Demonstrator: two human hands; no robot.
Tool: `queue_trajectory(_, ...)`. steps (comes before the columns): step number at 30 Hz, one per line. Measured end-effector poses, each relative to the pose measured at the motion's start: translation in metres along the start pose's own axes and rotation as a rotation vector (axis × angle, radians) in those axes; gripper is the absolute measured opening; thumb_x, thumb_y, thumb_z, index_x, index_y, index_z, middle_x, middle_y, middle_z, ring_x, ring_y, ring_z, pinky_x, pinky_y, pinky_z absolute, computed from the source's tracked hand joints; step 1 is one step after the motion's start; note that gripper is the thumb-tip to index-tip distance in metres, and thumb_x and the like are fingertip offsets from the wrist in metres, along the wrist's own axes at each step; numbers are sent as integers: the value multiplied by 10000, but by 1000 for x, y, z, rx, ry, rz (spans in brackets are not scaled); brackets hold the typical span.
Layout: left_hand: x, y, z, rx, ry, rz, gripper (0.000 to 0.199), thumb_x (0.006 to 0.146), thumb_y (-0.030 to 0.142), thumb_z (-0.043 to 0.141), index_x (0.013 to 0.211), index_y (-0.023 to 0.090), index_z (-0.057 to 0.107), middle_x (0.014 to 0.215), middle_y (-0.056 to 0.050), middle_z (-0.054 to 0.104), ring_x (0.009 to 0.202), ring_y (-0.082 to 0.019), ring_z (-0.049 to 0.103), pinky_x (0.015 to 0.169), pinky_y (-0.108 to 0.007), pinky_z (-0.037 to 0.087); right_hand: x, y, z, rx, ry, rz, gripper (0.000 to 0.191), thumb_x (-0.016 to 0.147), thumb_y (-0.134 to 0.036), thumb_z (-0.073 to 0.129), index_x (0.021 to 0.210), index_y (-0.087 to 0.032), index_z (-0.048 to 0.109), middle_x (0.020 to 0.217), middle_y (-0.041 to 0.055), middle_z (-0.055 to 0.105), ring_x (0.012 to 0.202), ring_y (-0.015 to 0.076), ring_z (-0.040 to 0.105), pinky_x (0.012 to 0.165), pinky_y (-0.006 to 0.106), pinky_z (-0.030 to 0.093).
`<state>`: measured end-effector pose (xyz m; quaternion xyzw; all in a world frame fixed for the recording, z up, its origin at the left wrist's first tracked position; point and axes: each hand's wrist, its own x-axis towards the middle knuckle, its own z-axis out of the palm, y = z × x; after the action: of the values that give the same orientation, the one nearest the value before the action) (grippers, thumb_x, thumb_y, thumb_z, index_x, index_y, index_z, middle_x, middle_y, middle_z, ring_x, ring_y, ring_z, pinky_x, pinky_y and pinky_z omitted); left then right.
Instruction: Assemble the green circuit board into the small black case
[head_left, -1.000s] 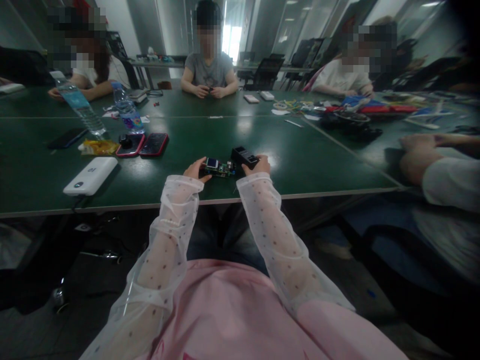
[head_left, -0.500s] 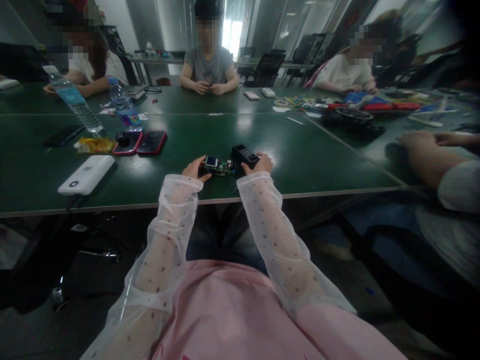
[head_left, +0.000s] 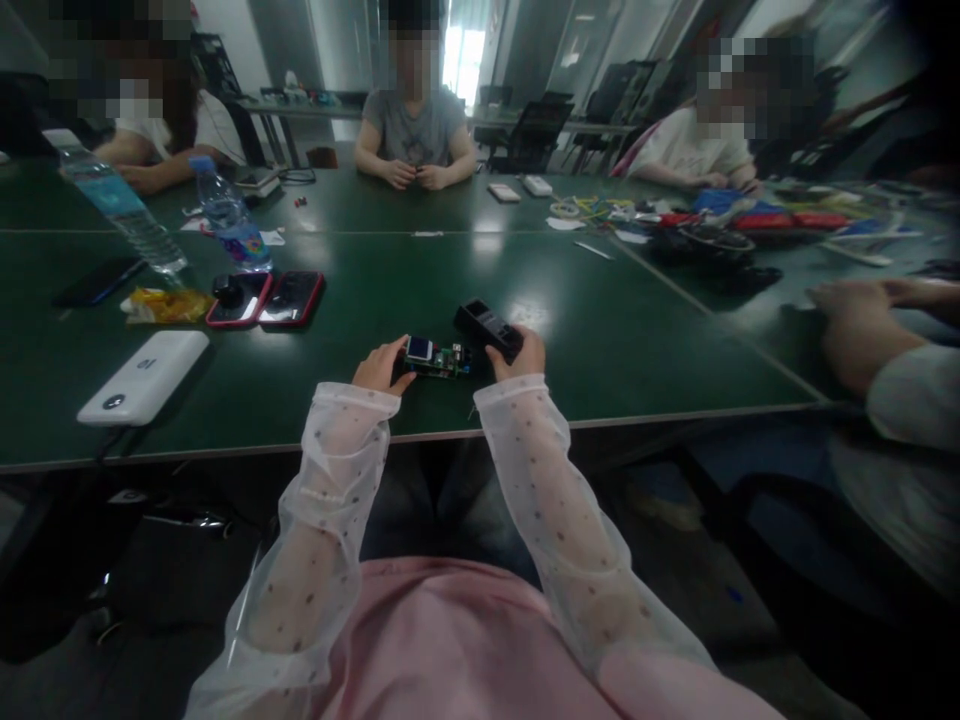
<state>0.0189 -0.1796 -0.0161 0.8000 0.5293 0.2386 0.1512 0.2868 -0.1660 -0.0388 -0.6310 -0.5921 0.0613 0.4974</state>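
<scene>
Near the front edge of the green table, my left hand [head_left: 382,366] grips the left end of a green circuit board [head_left: 444,362] that carries a small dark screen and several parts. Thumb and fingers close around the board's end. To its right, my right hand [head_left: 523,355] holds a black plastic case [head_left: 487,328] by its near end, thumb on one side and fingers on the other. The case slants away to the left, its far end close to the board's right end. I cannot tell whether the case rests on the table.
Left on the table [head_left: 360,270] are a white power bank [head_left: 146,375], two red-edged phones [head_left: 291,298], a yellow wrapper [head_left: 165,306] and two water bottles [head_left: 232,215]. Cables [head_left: 592,210] lie at the back right. A person's arm [head_left: 855,320] rests at the right; others sit opposite.
The view has shifted, so the table and hands appear lower. Both hands keep their holds on the circuit board and the black case, which stay side by side.
</scene>
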Motion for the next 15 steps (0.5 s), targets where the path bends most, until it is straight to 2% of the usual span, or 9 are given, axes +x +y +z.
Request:
queue_trajectory(3,0,9,-5,93,-39,-53,661,870,350,580,1465,164,360,1336,-160,558,1203,-342,547,964,-499,485,-1,-3,2,133,-4,-16,584,752,-377,667,1265,-170,480,1232,180,536,1141,328,558,981,542,487)
queue_trajectory(5,3,15,-10,139,-42,-64,630,895,383,548,1468,208,355,1362,-145,543,1226,-340,533,966,-494,481,-1,-6,1,263,-36,18,589,765,-449,654,1269,-197,480,1239,161,552,1107,304,594,933,508,531)
queue_trajectory(9,24,16,-20,173,-176,-32,685,866,383,597,1478,217,336,1371,-158,543,1242,-347,540,959,-478,492,6,-8,-5,377,-90,36,593,735,-499,690,1230,-220,518,1201,146,593,1086,310,622,924,524,546)
queue_trajectory(12,49,8,-23,169,-240,-9,773,817,375,667,1489,218,317,1380,-169,546,1203,-352,587,935,-459,516,21,-4,-8,399,-228,-12,586,743,-483,713,1250,-257,523,1222,127,602,1116,303,623,940,520,551)
queue_trajectory(15,74,-1,-23,166,-251,-8,784,786,327,707,1474,220,347,1368,-174,561,1125,-357,643,899,-464,539,40,0,-2,398,-384,-79,590,743,-467,733,1263,-282,526,1236,109,604,1138,299,620,948,518,554)
